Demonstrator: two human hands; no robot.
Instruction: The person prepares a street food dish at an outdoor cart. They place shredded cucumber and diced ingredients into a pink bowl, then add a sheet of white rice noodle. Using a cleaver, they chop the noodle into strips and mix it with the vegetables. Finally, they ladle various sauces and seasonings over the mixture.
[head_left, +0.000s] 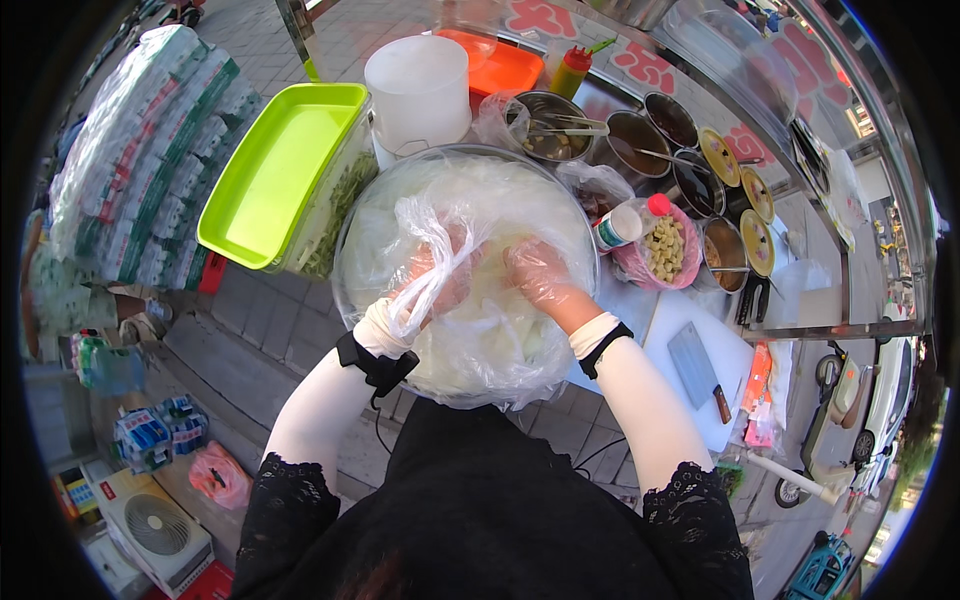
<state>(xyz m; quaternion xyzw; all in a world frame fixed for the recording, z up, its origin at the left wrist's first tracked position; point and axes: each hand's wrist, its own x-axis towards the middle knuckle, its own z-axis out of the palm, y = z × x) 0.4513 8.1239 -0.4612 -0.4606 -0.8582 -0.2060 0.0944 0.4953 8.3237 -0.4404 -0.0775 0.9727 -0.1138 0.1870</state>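
A large round basin (346, 300) stands before me, lined with clear plastic film (495, 360) and filled with pale, translucent food (480, 180), perhaps starch noodles or sheets. Both my hands wear thin clear plastic gloves and reach into it. My left hand (444, 274) is at the basin's middle, partly covered by a bunched strip of plastic (431, 277). To its right, my right hand (536, 271) has its fingers curled down at the pale food. Plastic and the hands themselves hide the fingertips, so I cannot see what they grip.
A green-lidded food box (289, 172) and white bucket (418, 90) flank the basin. At right are metal sauce pots (636, 142), a pink-lined bowl of cubes (664, 251), a plastic bottle (619, 226), and a cleaver (694, 364) on a white cutting board (724, 330).
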